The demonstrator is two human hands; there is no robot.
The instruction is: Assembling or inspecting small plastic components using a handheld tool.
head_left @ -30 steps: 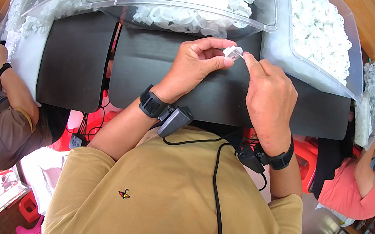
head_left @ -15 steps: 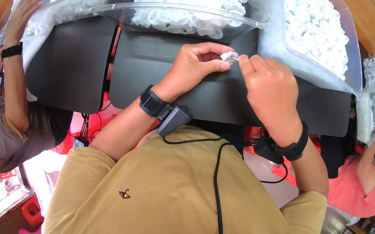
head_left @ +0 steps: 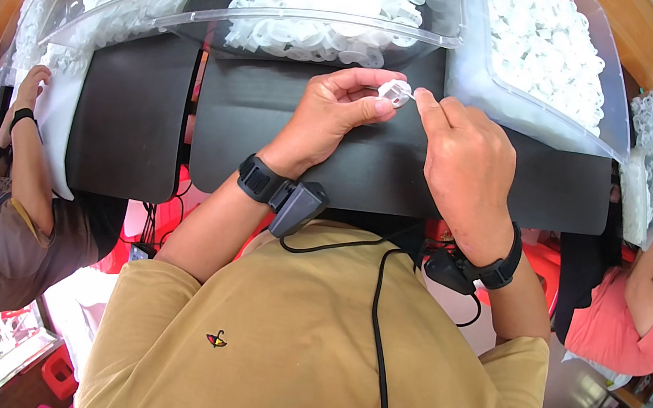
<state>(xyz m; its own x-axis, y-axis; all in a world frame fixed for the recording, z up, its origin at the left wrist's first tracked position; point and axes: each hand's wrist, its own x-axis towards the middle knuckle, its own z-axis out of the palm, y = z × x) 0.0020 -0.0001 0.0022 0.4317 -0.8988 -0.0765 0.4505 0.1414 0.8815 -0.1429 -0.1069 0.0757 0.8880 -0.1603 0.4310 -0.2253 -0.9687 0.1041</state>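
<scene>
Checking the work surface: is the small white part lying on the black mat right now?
No, the small white part is held up between the left hand and right hand, above the black mat.

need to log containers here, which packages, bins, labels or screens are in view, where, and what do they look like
Middle bin: clear plastic tray ahead of both hands, heaped with small white parts.
Right bin: clear tray at upper right, same white parts.
Left bin: clear tray at upper left, white parts.
Shirt emblem: small red and yellow mark on the tan shirt.
No screens show.

No packages, labels, signs or screens can be made out.
</scene>
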